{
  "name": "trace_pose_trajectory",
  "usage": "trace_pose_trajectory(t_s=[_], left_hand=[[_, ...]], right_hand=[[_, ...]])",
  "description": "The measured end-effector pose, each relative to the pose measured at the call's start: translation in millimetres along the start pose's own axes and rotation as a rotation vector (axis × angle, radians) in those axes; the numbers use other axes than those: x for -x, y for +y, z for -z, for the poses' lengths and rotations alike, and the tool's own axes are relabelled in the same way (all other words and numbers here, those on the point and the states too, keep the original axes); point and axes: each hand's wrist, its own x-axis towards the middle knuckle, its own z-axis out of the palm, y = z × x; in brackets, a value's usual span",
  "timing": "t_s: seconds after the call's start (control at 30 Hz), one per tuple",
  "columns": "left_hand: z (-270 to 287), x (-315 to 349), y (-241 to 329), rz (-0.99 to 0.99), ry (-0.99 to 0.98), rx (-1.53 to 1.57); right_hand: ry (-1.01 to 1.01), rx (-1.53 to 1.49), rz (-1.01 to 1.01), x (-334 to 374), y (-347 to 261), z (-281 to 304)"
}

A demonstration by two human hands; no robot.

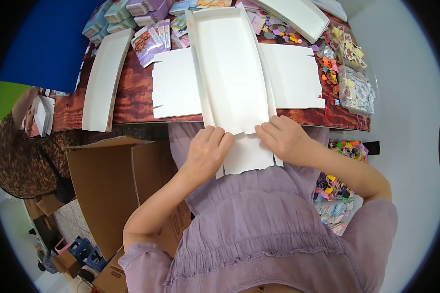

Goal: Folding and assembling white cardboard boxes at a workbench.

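A long white cardboard box [230, 58], partly folded, lies lengthwise in front of me with its long walls raised. Wide white flaps [293, 75] spread flat on the table to both sides of it. Its near end flap [249, 155] hangs past the table edge over my lap. At the near left corner, my left hand [208, 151] is closed on the folded cardboard. My right hand [284, 140] pinches the opposite near corner. Between the two hands a short folded edge shows a small gap. My fingertips are partly hidden behind the cardboard.
Folded white trays [105, 83] lie left and far right on the red-brown table [134, 100]. Stacked packs [117, 14] stand far left; small colourful pieces and a clear bag [357, 90] sit right. Below left is an open brown carton [100, 190], beside another person's patterned clothing [29, 156].
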Motion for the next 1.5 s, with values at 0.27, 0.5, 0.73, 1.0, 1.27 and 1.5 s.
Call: trace_pose_trajectory(t_s=[0.27,0.5,0.73,1.0,1.27,1.5], left_hand=[[9,0,-9,-0.071,0.121,0.185],[5,13,1,-0.046,0.030,0.221],[0,21,4,-0.068,0.037,0.125],[4,-4,5,0.323,-0.011,0.346],[8,-15,9,0.591,-0.048,0.408],[4,-7,15,0.275,-0.010,0.175]], right_hand=[[-0.253,-0.115,-0.085,-1,-4,16],[-0.148,-0.151,0.007,3,0,21],[0.039,-0.266,-0.062,-4,1,6],[0.037,-0.511,-0.447,-13,11,-1],[-0.047,-0.558,-0.669,-26,7,-5],[0.076,-0.389,-0.559,-20,-4,-15]])
